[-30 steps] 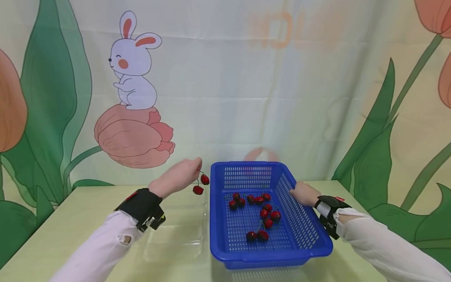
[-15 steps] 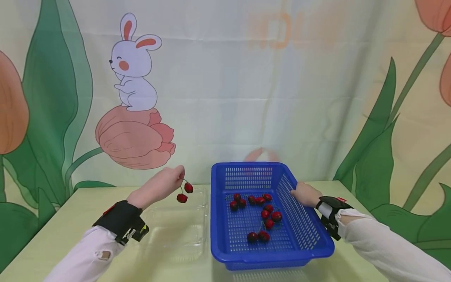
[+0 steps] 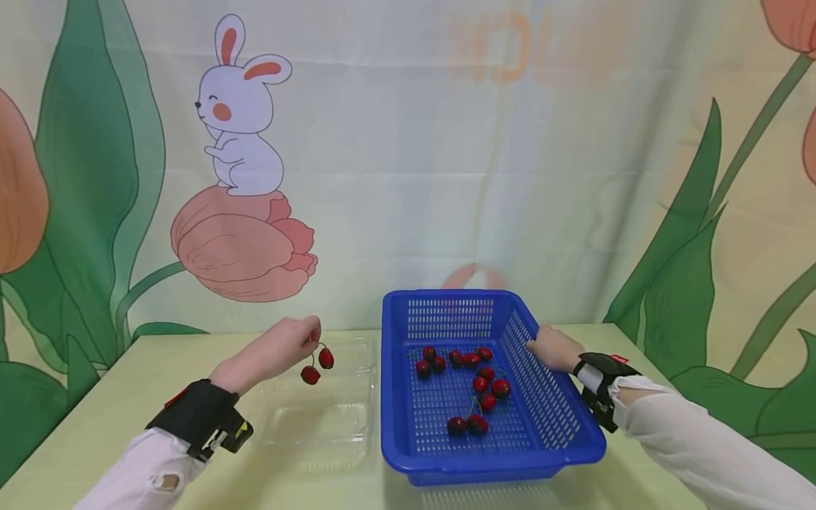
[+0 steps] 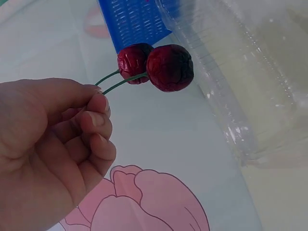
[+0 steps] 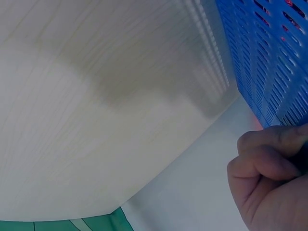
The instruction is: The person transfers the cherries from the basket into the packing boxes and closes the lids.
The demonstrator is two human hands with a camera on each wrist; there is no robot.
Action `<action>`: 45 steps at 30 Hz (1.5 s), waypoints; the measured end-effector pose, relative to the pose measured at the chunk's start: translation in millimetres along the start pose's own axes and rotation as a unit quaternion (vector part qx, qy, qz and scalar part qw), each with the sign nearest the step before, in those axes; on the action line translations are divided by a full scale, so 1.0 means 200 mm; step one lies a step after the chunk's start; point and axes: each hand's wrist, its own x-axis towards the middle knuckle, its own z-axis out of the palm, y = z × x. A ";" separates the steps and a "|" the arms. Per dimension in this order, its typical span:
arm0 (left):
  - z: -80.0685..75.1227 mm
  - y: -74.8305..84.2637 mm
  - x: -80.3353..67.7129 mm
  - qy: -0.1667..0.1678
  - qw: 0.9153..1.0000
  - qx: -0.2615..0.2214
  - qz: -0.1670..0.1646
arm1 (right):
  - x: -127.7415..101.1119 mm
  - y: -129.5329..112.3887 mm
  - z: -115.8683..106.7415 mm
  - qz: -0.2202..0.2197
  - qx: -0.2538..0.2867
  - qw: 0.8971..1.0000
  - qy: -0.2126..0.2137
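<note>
Between thumb and forefinger my left hand (image 3: pixel 280 350) pinches the green stems of a pair of dark red cherries (image 4: pixel 169 68). In the head view these cherries hang over the clear plastic container (image 3: pixel 319 425) at the left of the basket. My right hand (image 3: pixel 554 348) grips the right rim of the blue plastic basket (image 3: pixel 491 464), its fingers curled at the edge. Several more cherries (image 3: pixel 501 388) with stems lie on the basket's slotted floor. In the right wrist view, the curled fingers (image 5: pixel 262 163) sit against the basket's outer side.
Both the container and the basket stand on a pale yellow table (image 3: pixel 172 368). Behind the table's far edge hangs a cloth backdrop (image 3: pixel 408 177) printed with a rabbit and tulips. The basket's left wall stands close to the container's right edge.
My left hand has moved left and down with the pair of cherries, from beside the basket's left rim to over the clear container. My right hand stays on the basket rim.
</note>
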 end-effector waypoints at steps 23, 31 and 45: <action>0.07 -0.09 -0.13 -0.052 0.995 -0.032 -0.076 | 0.01 0.03 0.01 0.004 0.002 1.000 0.001; 0.10 -0.13 -0.14 -0.065 0.993 -0.041 -0.089 | 0.00 0.01 0.00 0.012 0.015 1.000 -0.009; 0.15 -0.16 -0.16 -0.093 0.987 -0.056 -0.115 | -0.01 0.00 0.00 -0.009 0.010 1.000 -0.001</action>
